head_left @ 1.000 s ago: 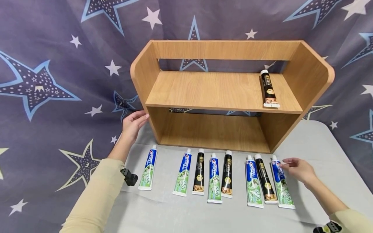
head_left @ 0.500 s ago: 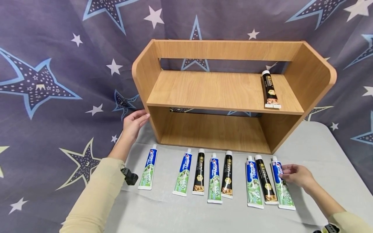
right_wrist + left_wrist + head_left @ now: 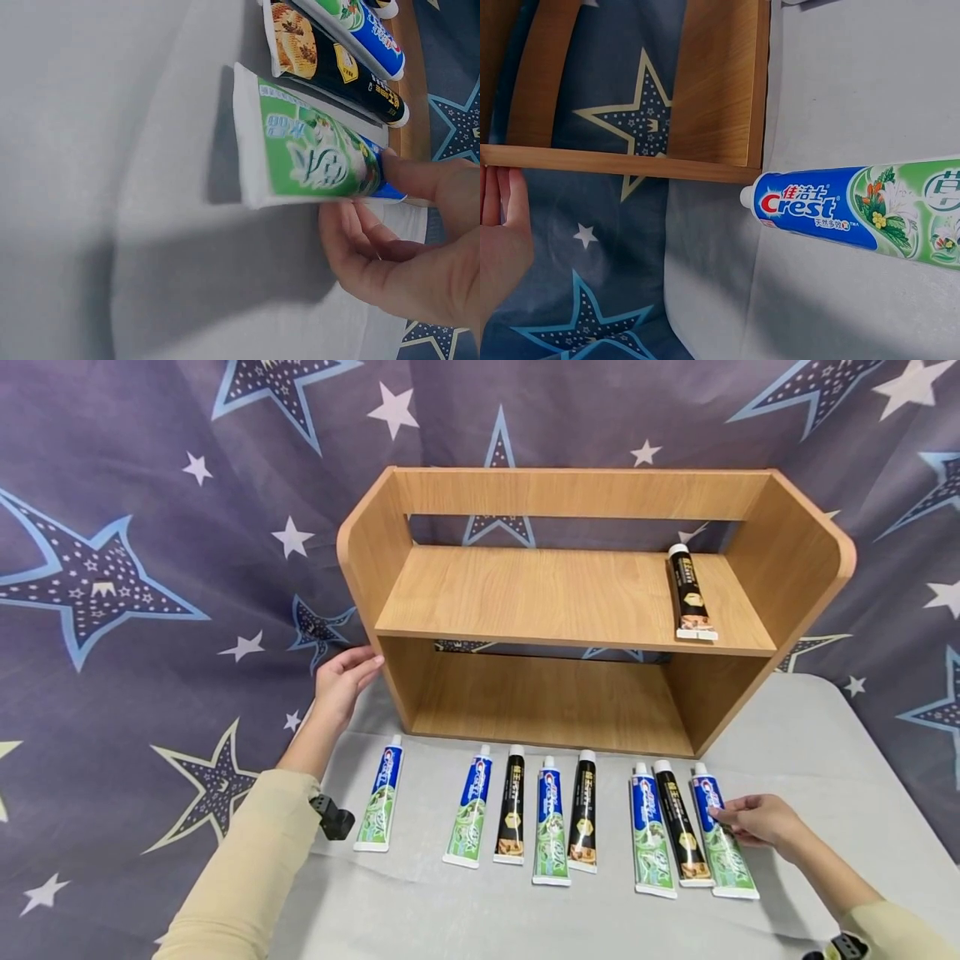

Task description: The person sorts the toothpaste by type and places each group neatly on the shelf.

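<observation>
My right hand (image 3: 767, 821) pinches the rightmost green-and-blue toothpaste tube (image 3: 726, 852) by its side. In the right wrist view the thumb lies on top of this tube (image 3: 315, 154), the fingers are under its edge, and it tilts off the cloth. Left of it lie a black toothpaste tube (image 3: 684, 827) and another green-and-blue one (image 3: 651, 835). My left hand (image 3: 341, 685) touches the left side panel of a wooden shelf (image 3: 577, 639) with its fingertips, holding nothing. Below that hand lies a Crest tube (image 3: 832, 206), cap toward the shelf.
Several more tubes lie in a row before the shelf, among them a green-and-blue one (image 3: 470, 810) and a black one (image 3: 512, 806). A black tube (image 3: 690, 589) rests on the upper board's right end. A star-patterned curtain (image 3: 187, 527) hangs behind the white-covered table (image 3: 420, 918).
My right hand has moved from beside the rightmost toothpaste tube onto it and now grips it, thumb on top. The left hand stays at the shelf's side.
</observation>
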Demonstrator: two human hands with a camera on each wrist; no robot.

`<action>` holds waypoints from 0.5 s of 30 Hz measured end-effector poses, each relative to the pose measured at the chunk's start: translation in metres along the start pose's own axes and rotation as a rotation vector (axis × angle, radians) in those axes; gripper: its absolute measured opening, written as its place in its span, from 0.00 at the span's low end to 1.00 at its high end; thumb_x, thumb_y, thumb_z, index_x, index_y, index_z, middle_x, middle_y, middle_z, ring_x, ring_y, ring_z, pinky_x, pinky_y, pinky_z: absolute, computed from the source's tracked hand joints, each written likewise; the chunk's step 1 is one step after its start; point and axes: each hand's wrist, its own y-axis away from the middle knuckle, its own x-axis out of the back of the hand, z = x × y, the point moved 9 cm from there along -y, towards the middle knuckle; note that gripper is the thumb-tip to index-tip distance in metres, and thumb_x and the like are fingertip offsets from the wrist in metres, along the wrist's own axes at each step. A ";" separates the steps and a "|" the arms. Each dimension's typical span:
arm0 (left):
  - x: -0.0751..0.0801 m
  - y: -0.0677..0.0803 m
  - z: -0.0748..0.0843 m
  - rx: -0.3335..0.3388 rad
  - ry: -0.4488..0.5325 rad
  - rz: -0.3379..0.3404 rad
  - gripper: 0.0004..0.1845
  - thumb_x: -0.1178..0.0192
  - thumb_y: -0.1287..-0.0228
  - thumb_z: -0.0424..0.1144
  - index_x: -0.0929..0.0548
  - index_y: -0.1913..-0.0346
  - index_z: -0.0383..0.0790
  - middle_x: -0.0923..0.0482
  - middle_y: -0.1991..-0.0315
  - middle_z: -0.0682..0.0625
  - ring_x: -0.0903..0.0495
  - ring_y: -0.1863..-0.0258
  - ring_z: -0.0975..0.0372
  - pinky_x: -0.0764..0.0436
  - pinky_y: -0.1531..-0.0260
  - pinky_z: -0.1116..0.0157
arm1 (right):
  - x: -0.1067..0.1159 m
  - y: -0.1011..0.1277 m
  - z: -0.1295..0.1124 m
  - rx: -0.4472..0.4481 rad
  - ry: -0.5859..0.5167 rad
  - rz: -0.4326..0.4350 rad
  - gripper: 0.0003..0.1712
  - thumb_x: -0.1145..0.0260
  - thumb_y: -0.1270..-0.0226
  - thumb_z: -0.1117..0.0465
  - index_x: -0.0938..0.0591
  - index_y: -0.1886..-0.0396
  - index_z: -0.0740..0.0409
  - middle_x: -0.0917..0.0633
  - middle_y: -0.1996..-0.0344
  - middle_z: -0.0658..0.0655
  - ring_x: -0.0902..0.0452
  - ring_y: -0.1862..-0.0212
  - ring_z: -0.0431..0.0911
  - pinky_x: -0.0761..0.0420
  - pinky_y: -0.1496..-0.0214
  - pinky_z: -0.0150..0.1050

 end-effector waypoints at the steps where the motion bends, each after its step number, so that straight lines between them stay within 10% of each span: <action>1: 0.000 0.000 0.000 -0.001 0.004 -0.001 0.13 0.39 0.41 0.23 0.16 0.70 0.48 0.16 0.71 0.58 0.15 0.69 0.72 0.16 0.54 0.73 | -0.001 0.000 0.000 -0.004 -0.006 -0.001 0.21 0.31 0.39 0.56 0.24 0.60 0.72 0.23 0.78 0.48 0.26 0.75 0.38 0.15 0.71 0.30; 15: 0.001 -0.002 -0.002 0.015 -0.010 0.010 0.13 0.39 0.40 0.24 0.16 0.70 0.48 0.15 0.71 0.59 0.15 0.69 0.72 0.16 0.55 0.75 | -0.008 0.000 0.004 -0.029 -0.187 -0.042 0.15 0.35 0.36 0.62 0.22 0.57 0.71 0.22 0.79 0.44 0.29 0.76 0.35 0.20 0.72 0.27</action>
